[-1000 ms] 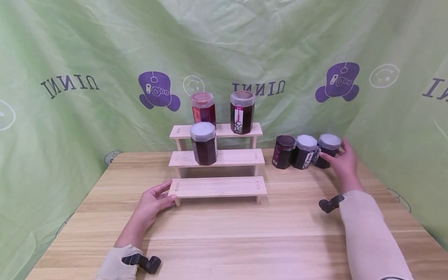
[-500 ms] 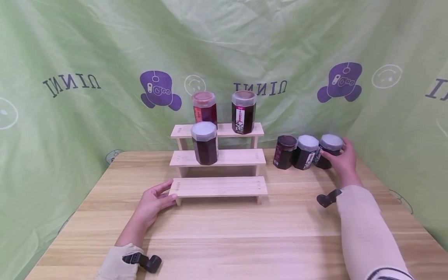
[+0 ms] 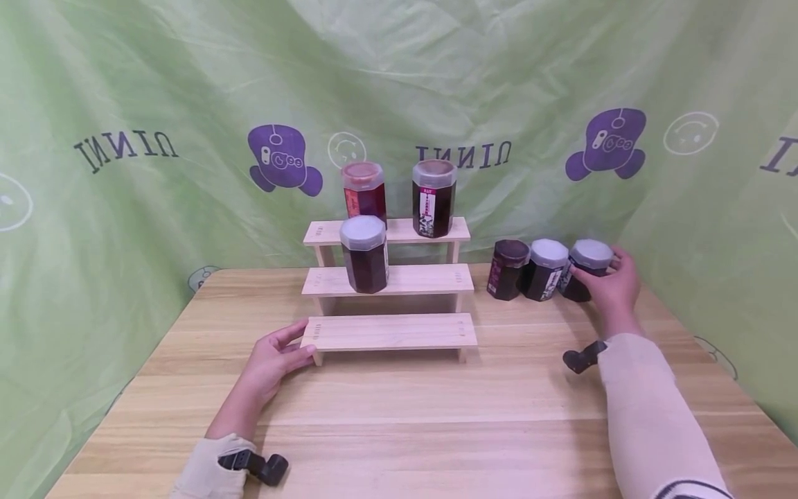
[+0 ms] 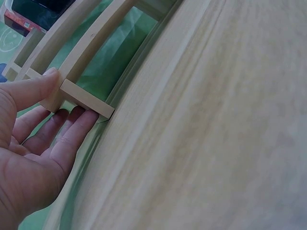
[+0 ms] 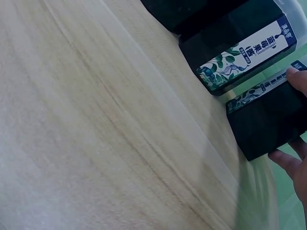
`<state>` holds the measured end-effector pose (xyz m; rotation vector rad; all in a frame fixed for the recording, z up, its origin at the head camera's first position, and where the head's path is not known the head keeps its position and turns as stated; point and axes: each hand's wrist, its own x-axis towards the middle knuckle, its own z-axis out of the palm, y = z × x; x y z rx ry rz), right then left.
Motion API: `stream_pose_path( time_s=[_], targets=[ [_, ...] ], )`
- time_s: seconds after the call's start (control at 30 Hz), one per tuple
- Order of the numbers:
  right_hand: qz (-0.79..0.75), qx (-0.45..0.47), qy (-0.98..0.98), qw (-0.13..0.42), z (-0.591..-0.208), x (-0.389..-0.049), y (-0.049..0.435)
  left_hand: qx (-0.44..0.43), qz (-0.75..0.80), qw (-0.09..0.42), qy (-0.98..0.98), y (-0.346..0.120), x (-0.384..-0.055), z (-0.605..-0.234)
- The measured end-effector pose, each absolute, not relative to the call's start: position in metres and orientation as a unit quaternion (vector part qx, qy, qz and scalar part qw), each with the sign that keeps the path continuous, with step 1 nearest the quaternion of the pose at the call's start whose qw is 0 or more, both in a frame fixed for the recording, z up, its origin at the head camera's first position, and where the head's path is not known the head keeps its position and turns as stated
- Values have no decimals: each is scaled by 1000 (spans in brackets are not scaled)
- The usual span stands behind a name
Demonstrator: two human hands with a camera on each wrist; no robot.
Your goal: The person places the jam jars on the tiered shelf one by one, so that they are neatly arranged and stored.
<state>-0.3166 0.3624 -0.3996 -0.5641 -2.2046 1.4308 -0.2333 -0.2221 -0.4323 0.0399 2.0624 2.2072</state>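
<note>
A three-step wooden display shelf (image 3: pixel 389 331) stands mid-table. My left hand (image 3: pixel 272 362) grips the left end of its lowest step; in the left wrist view the thumb lies on the board (image 4: pixel 72 67) and the fingertips touch the leg below. At the right, three dark octagonal jars stand in a row. My right hand (image 3: pixel 614 285) holds the rightmost jar (image 3: pixel 576 285), thumb on its label side and fingers on the opposite side. That jar stands upright on the table, close beside the middle jar (image 3: pixel 541 278), whose blueberry label (image 5: pixel 249 52) shows in the right wrist view.
A red jar (image 3: pixel 368 201) and a dark jar (image 3: pixel 434 204) stand on the top step. One white-lidded dark jar (image 3: pixel 366 267) is on the middle step, towards its left. The purple-labelled jar (image 3: pixel 506 274) ends the row nearest the shelf. A green printed cloth (image 3: pixel 386 83) hangs behind the table.
My right wrist and forearm have shifted slightly left while the hand stays around the rightmost jar. The left hand keeps its place on the shelf. The head view has moved a little.
</note>
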Motion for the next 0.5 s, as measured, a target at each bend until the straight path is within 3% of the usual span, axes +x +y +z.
stream_pose_path(
  time_s=[0.5],
  targets=[
    [539,-226,-778,230,-409,-308,363,13,724,58,688,-221,-231,-429]
  ],
)
